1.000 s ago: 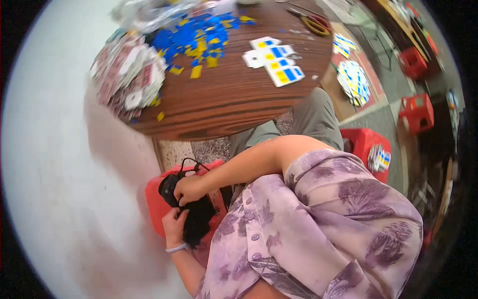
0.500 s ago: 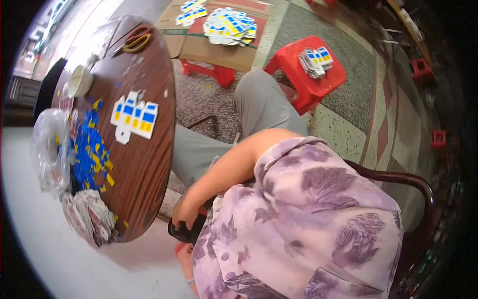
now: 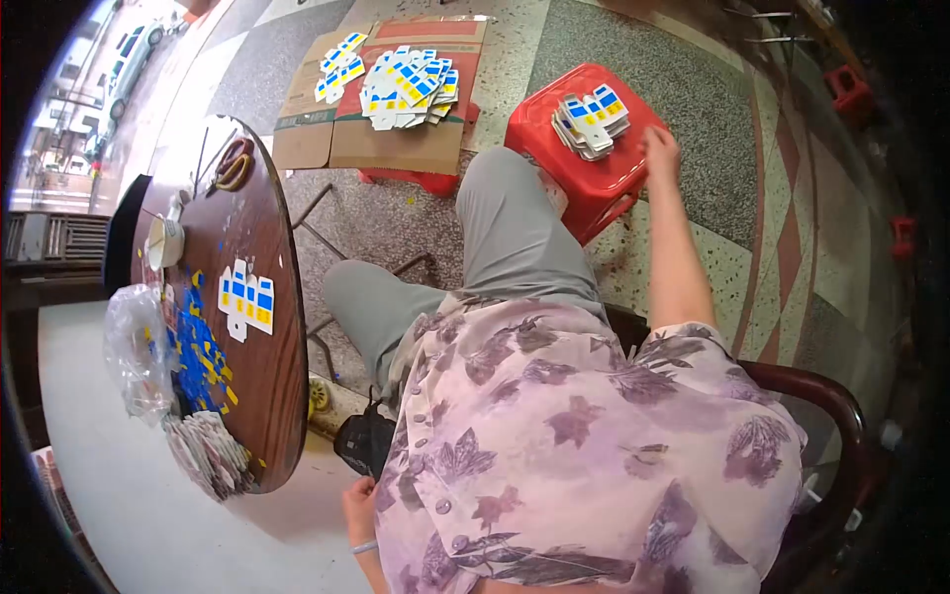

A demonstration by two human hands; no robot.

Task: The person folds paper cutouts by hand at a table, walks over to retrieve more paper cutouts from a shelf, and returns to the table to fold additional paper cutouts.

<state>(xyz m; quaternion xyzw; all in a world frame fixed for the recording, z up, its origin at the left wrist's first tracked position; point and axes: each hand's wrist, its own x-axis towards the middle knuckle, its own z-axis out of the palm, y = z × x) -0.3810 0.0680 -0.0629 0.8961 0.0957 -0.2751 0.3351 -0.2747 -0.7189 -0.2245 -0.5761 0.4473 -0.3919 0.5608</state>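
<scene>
My right hand is at the right edge of a red plastic stool, fingers slightly bent and apart, with nothing visible in them. On that stool lies a small stack of flat blue, yellow and white cut-out cards. Low beside my body, my left hand has its fingers curled at the bottom of a black bag; its grip is partly hidden. One more cut-out card lies flat on the dark round wooden table to my left.
Blue and yellow scraps, a clear plastic bag, a stack of cards, a white cup and scissors are on or along the table. Ahead, a flattened cardboard bears a heap of cut-out cards. A wooden chair arm curves behind me.
My right hand has left the black bag and swung across to the red stool's right edge. My left hand stays low by the bag. The view has shifted and my torso has straightened.
</scene>
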